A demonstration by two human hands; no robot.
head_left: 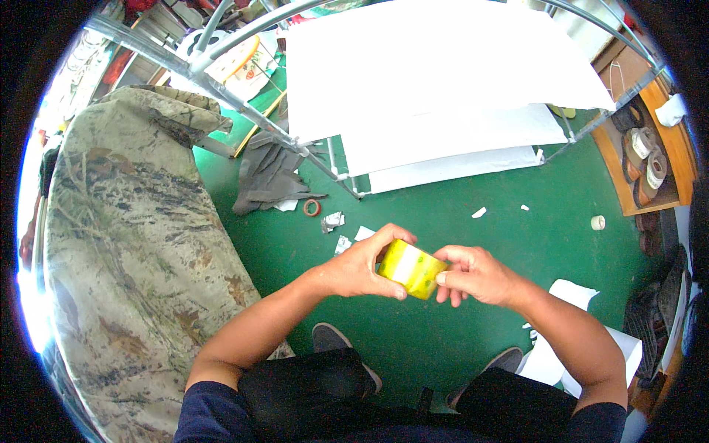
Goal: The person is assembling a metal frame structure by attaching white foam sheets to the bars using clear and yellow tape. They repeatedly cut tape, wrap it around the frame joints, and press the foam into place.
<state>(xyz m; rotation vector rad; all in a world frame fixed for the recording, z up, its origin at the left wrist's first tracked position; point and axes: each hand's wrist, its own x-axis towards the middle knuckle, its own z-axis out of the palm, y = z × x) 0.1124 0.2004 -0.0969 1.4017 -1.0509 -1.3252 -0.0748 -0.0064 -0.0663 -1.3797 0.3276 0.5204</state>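
A shiny yellow roll with green marks (410, 269), which looks like wide tape, is held up over the green floor between my hands. My left hand (367, 266) wraps round its left side, fingers over the top and thumb underneath. At the roll's right edge, my right hand (476, 275) pinches with thumb and forefinger, its other fingers curled. What exactly lies between those fingertips is too small to make out.
Ahead, large white sheets (443, 81) lie over a grey pipe frame (244, 111). A camouflage cloth cover (140, 244) fills the left. Grey cloth (273, 171), a small tape ring (312, 208) and paper scraps lie on the floor. Right stands a wooden shelf with shoes (636, 159).
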